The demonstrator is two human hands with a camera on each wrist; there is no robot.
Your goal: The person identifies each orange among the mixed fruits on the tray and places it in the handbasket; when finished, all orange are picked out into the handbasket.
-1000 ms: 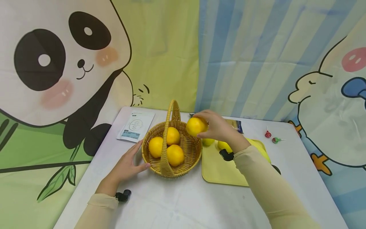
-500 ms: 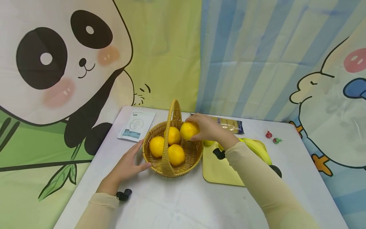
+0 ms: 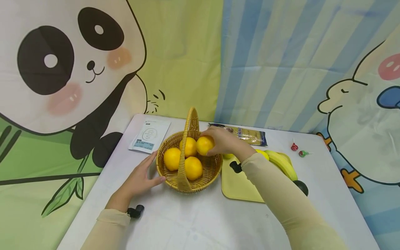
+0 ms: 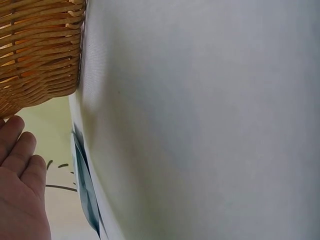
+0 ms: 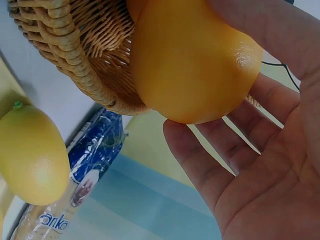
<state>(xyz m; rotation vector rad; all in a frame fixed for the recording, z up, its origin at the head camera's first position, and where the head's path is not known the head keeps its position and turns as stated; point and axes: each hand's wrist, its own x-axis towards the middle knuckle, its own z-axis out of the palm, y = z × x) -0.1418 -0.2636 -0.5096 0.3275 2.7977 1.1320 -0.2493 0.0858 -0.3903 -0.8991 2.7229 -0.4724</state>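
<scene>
A wicker basket (image 3: 210,167) with a tall arched handle stands mid-table, holding several oranges (image 3: 193,168). My right hand (image 3: 227,141) grips another orange (image 3: 204,145) inside the basket's right side, close beside the orange under the handle. In the right wrist view, thumb and fingers spread around this held orange (image 5: 195,65), which overlaps the rim. My left hand (image 3: 139,178) rests against the basket's left side, thumb and fingers extended along the rim. The left wrist view shows its fingers (image 4: 34,172) right at the woven wall (image 4: 40,55).
A yellow tray (image 3: 239,189) on the right bears bananas (image 3: 282,165) and other yellow fruit (image 3: 262,153). A dark green round thing (image 3: 301,187) sits at its edge. Behind lies a pasta-like packet (image 3: 250,136); two lollipops (image 3: 294,147) lie farther right, a white pouch (image 3: 150,135) left.
My right hand has carried the orange leftward and down from above the basket's right rim into the basket. The left hand has stayed at the basket's side.
</scene>
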